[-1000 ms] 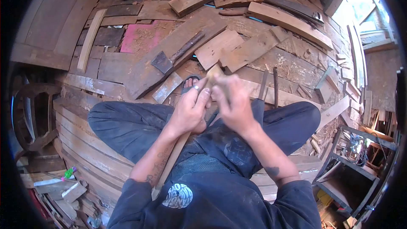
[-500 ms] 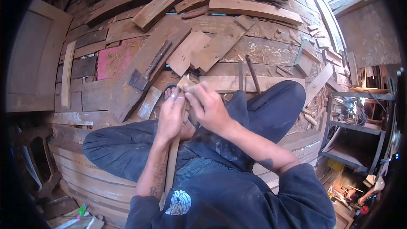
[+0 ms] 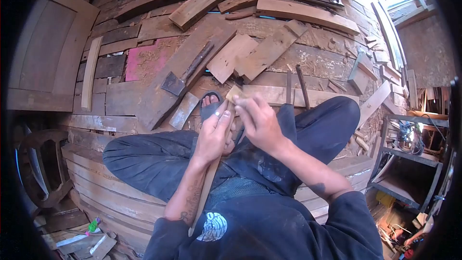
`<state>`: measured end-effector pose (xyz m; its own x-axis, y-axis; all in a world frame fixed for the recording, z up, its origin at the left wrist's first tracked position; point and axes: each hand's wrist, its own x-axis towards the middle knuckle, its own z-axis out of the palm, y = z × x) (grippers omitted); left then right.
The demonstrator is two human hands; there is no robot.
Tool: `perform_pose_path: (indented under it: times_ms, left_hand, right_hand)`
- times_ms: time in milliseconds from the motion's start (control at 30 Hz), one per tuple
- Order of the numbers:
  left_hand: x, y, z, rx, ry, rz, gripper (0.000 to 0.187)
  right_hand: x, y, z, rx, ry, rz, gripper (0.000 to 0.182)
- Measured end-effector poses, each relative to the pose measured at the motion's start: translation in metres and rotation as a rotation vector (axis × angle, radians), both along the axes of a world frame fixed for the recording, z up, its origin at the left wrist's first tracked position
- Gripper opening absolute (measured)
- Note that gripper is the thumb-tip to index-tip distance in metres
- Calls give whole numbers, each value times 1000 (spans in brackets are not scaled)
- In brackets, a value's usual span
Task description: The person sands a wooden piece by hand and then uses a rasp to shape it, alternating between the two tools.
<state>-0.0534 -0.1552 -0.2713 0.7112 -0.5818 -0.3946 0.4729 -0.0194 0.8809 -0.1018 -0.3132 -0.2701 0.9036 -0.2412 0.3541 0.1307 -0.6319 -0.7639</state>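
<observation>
Left hand: in the middle of the frame, left hand (image 3: 211,138) is gripping the strip, fingers closing round its upper part; a ring is showing on one finger.
Right hand: just right of centre, right hand (image 3: 260,124) is pinching a pale piece (image 3: 234,92) between its fingers, at the strip's top end.
Strip: long, narrow strip (image 3: 207,193) is slanting from lower centre-left up to the middle, its lower end lying near the shirt print (image 3: 212,227).
Legs: dark trousers (image 3: 144,161) are spreading to both sides across the middle; a sandal (image 3: 210,108) is showing just above the left hand.
Hatchet: left of upper centre, hatchet (image 3: 173,84) is resting on a thick plank (image 3: 204,41).
Boards: two boards (image 3: 273,49) are lying right of the plank, one overlapping the other.
Floor: slatted floor (image 3: 317,60) is carrying offcuts and shavings; a pink sheet (image 3: 139,63) is showing at upper left.
Rod: dark rod (image 3: 303,86) is lying right of centre, above the knee.
Edges: panelled door (image 3: 45,45) is standing at upper left; metal shelf (image 3: 409,156) is standing at the right.
</observation>
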Motion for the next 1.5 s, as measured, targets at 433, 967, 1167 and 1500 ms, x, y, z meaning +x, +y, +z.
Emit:
perform_pose_path:
  times_ms: [433,967,1167,1500]
  left_hand:
    - [1,10,1,63,-44,10,39]
    - [6,16,2,77,-106,-44,43]
    - [-2,15,20,49,-34,-57,47]
    - [3,24,40,-28,-30,-74,51]
  right_hand:
    - [5,4,-1,8,-3,201,19]
    - [24,-18,-5,-39,-69,338,19]
    - [21,-17,-4,45,-78,276,20]
    - [20,-21,-4,203,-167,135,23]
